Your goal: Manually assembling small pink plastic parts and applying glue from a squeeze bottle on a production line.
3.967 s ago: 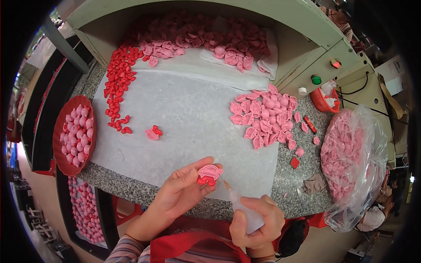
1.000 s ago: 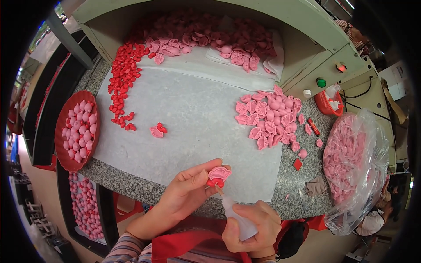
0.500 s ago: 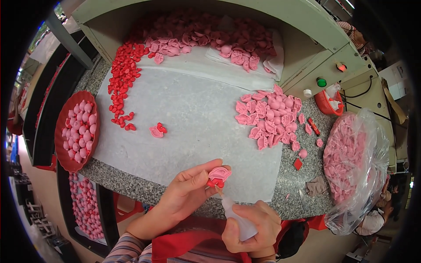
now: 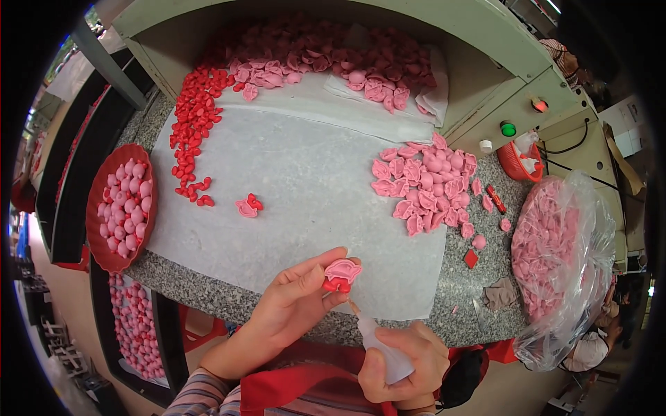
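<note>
Between the thumb and fingers of my left hand (image 4: 295,295) is a small pink molded piece (image 4: 342,270) with a red part (image 4: 336,285) at its lower edge. My right hand (image 4: 409,364) is wrapped round a translucent white squeeze bottle (image 4: 387,353) with a thin nozzle. The nozzle tip points up toward the red part, slightly apart from it. On the white paper (image 4: 312,187) beyond my hands lies another pink piece (image 4: 246,208) with a red part joined to it.
Loose red pieces (image 4: 189,132) line the paper's left side; pink pieces (image 4: 430,180) are heaped at its right. A red bowl (image 4: 97,239) of pink balls stands left. At right are a clear bag (image 4: 555,256) of pink pieces and a red basket (image 4: 517,163).
The squeeze bottle in my right hand has drawn back slightly, down and right, its nozzle leaving the red part. My left hand has shifted slightly left with the pink piece.
</note>
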### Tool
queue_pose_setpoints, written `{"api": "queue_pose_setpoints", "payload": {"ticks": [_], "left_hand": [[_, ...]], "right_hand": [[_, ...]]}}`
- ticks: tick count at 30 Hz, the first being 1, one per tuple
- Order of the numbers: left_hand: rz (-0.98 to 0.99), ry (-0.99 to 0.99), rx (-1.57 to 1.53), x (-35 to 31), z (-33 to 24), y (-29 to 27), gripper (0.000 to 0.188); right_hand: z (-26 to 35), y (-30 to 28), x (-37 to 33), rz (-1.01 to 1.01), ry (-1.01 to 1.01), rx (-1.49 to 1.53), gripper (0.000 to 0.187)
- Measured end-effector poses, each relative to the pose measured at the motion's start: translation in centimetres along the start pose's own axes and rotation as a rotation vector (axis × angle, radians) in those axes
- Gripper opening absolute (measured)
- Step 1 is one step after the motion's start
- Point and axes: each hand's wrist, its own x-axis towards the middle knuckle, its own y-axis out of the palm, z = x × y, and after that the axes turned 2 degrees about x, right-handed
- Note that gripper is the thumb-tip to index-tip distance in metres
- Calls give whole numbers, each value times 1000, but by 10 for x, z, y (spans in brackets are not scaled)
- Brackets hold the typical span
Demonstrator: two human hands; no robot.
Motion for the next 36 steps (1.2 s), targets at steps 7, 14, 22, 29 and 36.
{"api": "queue_pose_setpoints", "payload": {"ticks": [7,14,22,29,36], "left_hand": [[-6,3,19,0,0,0,43],[-20,33,3,0,0,-2,45],[-34,19,14,0,3,2,46],[-39,29,28,-5,-1,-1,46],[13,-6,-9,6,8,4,44]], "right_hand": [[-3,4,-1,-11,-26,-11,26],[-3,4,5,17,28,27,26],[-1,3,1,-17,25,24,24],[1,7,1,-21,16,44,23],[-17,-15,-8,-114,104,2,36]]}}
